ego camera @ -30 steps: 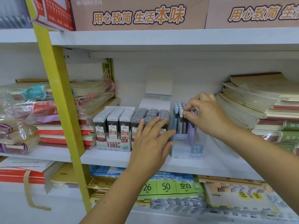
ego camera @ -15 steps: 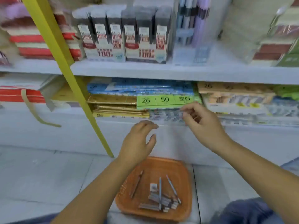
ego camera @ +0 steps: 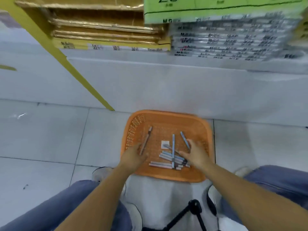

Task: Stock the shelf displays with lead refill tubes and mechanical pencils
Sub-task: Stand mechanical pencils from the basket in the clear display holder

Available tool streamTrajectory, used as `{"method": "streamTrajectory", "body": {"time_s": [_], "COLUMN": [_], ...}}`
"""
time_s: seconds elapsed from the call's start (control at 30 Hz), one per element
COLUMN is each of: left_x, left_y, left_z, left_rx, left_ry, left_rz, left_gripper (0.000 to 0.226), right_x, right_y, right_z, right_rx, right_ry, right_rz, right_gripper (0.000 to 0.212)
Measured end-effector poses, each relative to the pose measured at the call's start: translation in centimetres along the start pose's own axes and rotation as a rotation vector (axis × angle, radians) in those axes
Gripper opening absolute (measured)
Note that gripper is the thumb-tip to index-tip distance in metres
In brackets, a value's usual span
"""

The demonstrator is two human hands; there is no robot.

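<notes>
An orange plastic basket (ego camera: 168,117) sits on the tiled floor in front of the shelf base. Several mechanical pencils (ego camera: 168,161) lie piled in its near half, and a small white packet (ego camera: 165,144) lies among them. One darker pencil (ego camera: 146,140) lies apart on the left side. My left hand (ego camera: 134,158) hovers low over the basket's left part, fingers relaxed, close to the darker pencil. Over the right part my right hand (ego camera: 196,153) is spread just above the pile, holding nothing. The shelf display is out of view.
A slanted yellow post (ego camera: 70,64) runs down to the floor left of the basket. Stacked paper packs (ego camera: 106,30) and wrapped packs (ego camera: 233,39) fill the bottom shelf above. My knees in jeans (ego camera: 280,182) flank the basket, and a black tripod (ego camera: 193,209) stands by my feet.
My view has dropped from the shelf display to the floor. Both hands left the pencil display, came down past the lower shelf and are now over the basket.
</notes>
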State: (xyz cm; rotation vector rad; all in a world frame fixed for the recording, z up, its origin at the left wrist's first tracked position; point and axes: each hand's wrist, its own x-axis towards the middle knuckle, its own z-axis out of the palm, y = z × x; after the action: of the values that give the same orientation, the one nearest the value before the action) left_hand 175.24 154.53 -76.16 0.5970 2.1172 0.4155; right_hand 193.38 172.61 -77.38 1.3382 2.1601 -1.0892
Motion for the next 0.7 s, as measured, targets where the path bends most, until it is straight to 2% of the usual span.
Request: {"method": "streamTrajectory", "body": {"time_s": [0.1,0.17,0.23,0.3,0.4,0.47,0.6,0.7], "left_x": [2.0,3.1,4.1,4.9,6.0,6.3,6.3,6.1], "left_y": [-0.5,-0.6,-0.5,-0.2,0.3,0.4,0.2,0.1], "left_z": [1.0,1.6,2.1,2.7,3.3,3.7,4.1,4.1], "left_rx": [-0.032,-0.078,-0.085,-0.071,-0.029,-0.015,-0.017,-0.077], "left_ry": [0.006,0.017,0.032,0.043,0.074,0.126,0.15,0.14], "left_rz": [-0.04,-0.046,-0.058,-0.093,-0.129,-0.136,-0.118,-0.116], "left_gripper": [0.062,0.058,0.057,0.055,0.046,0.035,0.022,0.019], "right_x": [1.8,2.5,3.0,3.5,4.2,4.2,3.9,3.6], "right_y": [0.0,0.0,0.2,0.4,0.9,1.5,2.5,2.6], "right_z": [2.1,3.2,4.1,4.6,4.2,3.6,2.8,3.3], "right_rx": [-0.032,-0.05,-0.056,-0.023,-0.031,-0.047,-0.042,-0.165], "right_ry": [0.081,0.13,0.175,0.182,0.116,0.036,-0.053,-0.063], "right_rz": [0.099,0.138,0.121,0.078,0.016,0.013,-0.025,-0.094], "right_gripper": [0.092,0.098,0.09,0.074,0.039,0.029,0.039,0.052]}}
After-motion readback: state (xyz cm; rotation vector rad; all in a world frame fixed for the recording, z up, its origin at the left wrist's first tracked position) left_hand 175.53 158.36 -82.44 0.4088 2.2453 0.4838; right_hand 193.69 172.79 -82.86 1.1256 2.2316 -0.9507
